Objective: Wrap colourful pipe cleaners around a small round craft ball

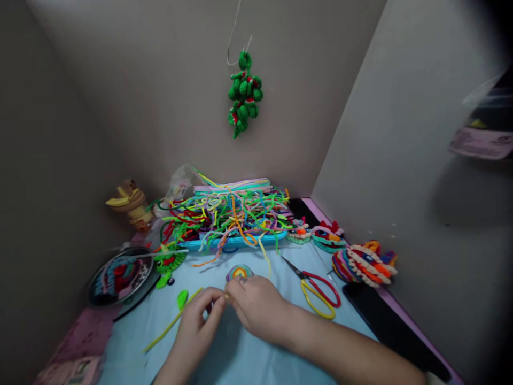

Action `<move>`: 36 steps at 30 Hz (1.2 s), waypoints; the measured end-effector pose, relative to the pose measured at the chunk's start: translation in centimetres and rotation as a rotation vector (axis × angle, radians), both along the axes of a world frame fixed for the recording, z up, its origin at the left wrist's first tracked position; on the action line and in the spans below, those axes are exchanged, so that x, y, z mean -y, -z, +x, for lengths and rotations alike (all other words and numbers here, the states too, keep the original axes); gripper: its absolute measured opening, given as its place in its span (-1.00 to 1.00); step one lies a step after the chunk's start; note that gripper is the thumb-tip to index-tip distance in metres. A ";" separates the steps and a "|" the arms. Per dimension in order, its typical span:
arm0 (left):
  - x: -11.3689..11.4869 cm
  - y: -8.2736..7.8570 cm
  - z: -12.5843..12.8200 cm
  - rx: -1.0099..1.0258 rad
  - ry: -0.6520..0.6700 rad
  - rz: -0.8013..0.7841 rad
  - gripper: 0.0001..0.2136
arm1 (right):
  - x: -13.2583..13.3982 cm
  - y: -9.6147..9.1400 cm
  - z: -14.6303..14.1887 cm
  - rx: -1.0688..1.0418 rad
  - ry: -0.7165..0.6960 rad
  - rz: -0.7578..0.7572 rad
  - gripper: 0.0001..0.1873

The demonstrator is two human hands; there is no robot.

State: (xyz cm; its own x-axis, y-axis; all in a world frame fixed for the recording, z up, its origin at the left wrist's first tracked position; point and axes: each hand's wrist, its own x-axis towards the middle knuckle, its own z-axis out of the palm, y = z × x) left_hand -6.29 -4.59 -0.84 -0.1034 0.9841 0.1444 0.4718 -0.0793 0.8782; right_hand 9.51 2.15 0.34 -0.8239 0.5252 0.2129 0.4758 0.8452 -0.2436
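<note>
My left hand and my right hand meet over the blue table cover, fingertips pinched together. A small bit of yellow pipe cleaner shows between them; most of it is hidden by the fingers. Just beyond my right hand lies a round, multicoloured coiled disc, partly covered by it. A longer yellow-green pipe cleaner runs diagonally past my left hand, and whether it joins the pinched bit I cannot tell. Beside it is a small green leaf shape.
A blue tray heaped with colourful pipe cleaners stands behind. Scissors lie to the right, near fish-like pieces and a black phone-like slab. At left are a round dark dish and a green piece.
</note>
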 end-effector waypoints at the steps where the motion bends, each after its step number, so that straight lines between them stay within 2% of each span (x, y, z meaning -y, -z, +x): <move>1: 0.0 0.0 -0.1 -0.007 -0.028 0.010 -0.79 | -0.2 -0.2 0.2 -0.015 0.007 0.013 -0.92; 3: 0.0 0.1 -0.3 -0.026 -0.054 0.033 -0.79 | -0.5 -0.5 0.5 -0.040 0.018 0.036 -0.94; 9: 0.1 0.3 -0.1 -0.079 -0.003 0.058 -0.84 | -0.7 -0.5 1.0 -0.087 -0.046 0.049 -0.94; 13: 0.2 -0.3 -0.6 -0.085 -0.081 0.065 -0.75 | -0.9 -1.1 1.4 -0.101 -0.053 0.032 -0.92; 18: 0.3 -1.0 -2.4 -0.109 -0.165 0.024 -0.73 | -2.7 -2.4 3.3 -0.095 0.035 0.014 -0.87; 23: 0.6 -0.9 -4.4 -0.074 -0.247 -0.032 -0.72 | -4.9 -3.3 5.7 -0.126 0.137 -0.078 -0.82; 29: 0.5 -0.8 -5.8 -0.024 -0.338 -0.055 -0.72 | -6.8 -3.9 8.1 -0.192 0.169 -0.152 -0.81; 33: 0.3 -0.8 -6.3 -0.016 -0.353 -0.067 -0.72 | -7.6 -4.2 9.1 -0.187 0.179 -0.178 -0.80; 36: 0.2 -0.6 -6.3 0.001 -0.344 -0.054 -0.72 | -8.0 -4.5 9.7 -0.184 0.167 -0.143 -0.78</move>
State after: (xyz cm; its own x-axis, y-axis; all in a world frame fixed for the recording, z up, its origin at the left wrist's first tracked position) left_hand -12.62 -4.77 -0.22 -0.4305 0.8978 0.0928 0.4618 0.1307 0.8773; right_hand 19.22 10.17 4.79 -0.6781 0.6857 0.2647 0.5421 0.7098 -0.4498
